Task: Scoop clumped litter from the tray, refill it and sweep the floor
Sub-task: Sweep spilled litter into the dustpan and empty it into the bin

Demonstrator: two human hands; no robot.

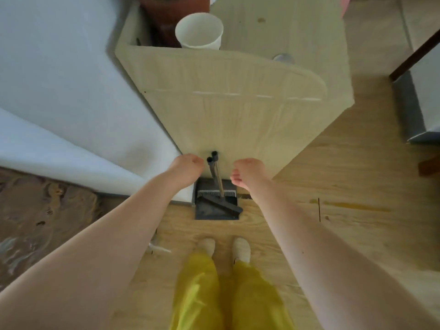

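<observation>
At the middle of the frame a dark dustpan [215, 206] stands on the pale wood floor [333, 186], its back against the foot of a light wooden cabinet [238, 110]. A broom head [221, 203] lies slantwise in the pan, and two slim handles [215, 170] rise from it side by side along the cabinet's front, their dark caps just below the middle of the frame.

The left hand [188, 169] hangs just left of the handles with its fingers curled into a loose fist; its knuckles sit close beside the nearer cap, and whether they touch it cannot be told. Its grip holds nothing. The right hand [247, 172] hangs just right of the handles, fingers curled downward and empty, apart from the poles by a narrow gap.

The cabinet's lower edge runs from the left hand toward the right side of the frame, leaving open floor at centre right and lower right. At left a white wall [59, 79] meets the cabinet's side, and its base edge cuts across to the dustpan, so the pan sits in a tight corner. A patterned rug [35, 210] fills the lower left. On the cabinet's top, at upper centre, stand a white paper cup [200, 32] and a brown pot [171, 10] behind it. Yellow trousers [228, 294] and pale slippers [223, 246] stand at bottom centre.

No writing can be read.
</observation>
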